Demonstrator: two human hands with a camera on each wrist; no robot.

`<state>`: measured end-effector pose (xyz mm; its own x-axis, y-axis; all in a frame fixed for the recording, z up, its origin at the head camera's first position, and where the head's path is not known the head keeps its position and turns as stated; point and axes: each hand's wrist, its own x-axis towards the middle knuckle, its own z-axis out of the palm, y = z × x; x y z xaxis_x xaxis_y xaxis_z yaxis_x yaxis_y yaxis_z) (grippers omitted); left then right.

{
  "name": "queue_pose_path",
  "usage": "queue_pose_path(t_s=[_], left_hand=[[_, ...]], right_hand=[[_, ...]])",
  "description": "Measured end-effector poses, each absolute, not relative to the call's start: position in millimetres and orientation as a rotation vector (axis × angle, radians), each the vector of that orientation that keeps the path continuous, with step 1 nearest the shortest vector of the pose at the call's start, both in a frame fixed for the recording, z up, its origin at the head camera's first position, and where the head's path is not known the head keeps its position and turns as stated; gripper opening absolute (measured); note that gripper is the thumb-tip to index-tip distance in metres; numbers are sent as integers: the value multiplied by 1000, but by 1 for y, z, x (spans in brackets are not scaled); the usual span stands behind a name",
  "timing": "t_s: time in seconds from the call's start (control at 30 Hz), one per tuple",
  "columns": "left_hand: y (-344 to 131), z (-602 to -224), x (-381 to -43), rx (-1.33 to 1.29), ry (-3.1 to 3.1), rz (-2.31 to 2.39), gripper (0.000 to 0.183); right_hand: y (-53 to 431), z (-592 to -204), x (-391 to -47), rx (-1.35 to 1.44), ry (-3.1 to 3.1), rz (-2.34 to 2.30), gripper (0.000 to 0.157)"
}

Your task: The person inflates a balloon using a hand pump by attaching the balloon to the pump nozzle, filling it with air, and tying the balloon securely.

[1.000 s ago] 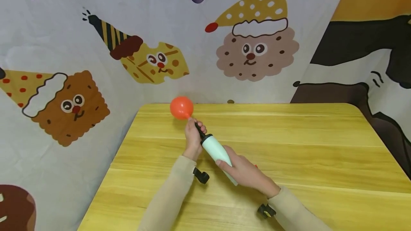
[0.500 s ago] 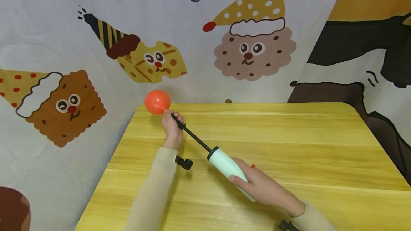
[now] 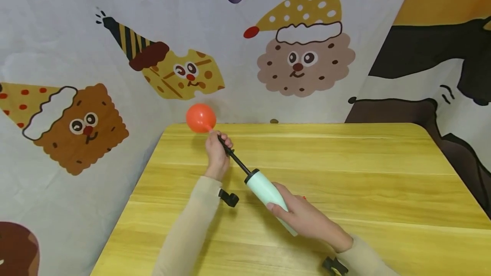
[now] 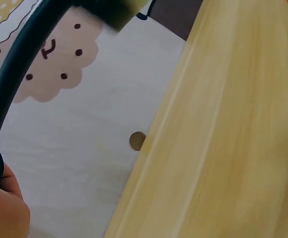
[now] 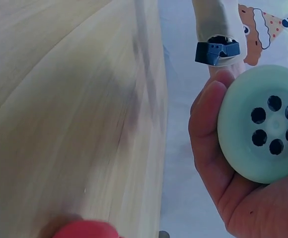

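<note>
In the head view my left hand [image 3: 217, 152] grips the black front end of a mint-green balloon pump [image 3: 266, 188], fingers curled round it. A small inflated red balloon [image 3: 201, 118] sits on the tip, its neck at my left thumb. My right hand [image 3: 310, 220] wraps the pump's green barrel, thumb on top. Between the hands a stretch of black rod [image 3: 241, 162] shows. The right wrist view has the barrel's round end [image 5: 275, 124] with several dark holes, my right fingers [image 5: 206, 119] curled round its side. Part of my left hand [image 4: 7, 210] shows at the left wrist view's corner.
Beneath the hands lies a wood-grain table [image 3: 364, 161], its far edge near a cartoon-printed cloth backdrop [image 3: 238, 76]. A small red thing [image 5: 87, 229] lies on the table beside my right hand, mostly hidden by it in the head view.
The pump's rod was pushed in, then drawn far out as the hands parted. Now the hands are closer again and less rod shows. The balloon looks slightly larger than a second ago.
</note>
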<state>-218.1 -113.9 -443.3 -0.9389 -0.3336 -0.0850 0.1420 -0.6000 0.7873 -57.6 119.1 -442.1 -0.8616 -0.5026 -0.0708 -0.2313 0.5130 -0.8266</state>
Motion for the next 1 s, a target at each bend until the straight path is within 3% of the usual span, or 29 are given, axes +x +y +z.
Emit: queue_pose_path(t_s=[0.5,1.0], left_hand=[[-79,-459,-199,323,-1421,-2607,33],[-129,-458,-220,434,-1291,-2514,32]], right_hand=[[98,-446,-87,-560,2364,-1447,64],[121,-446,-52,-567,2436,-1267,65]])
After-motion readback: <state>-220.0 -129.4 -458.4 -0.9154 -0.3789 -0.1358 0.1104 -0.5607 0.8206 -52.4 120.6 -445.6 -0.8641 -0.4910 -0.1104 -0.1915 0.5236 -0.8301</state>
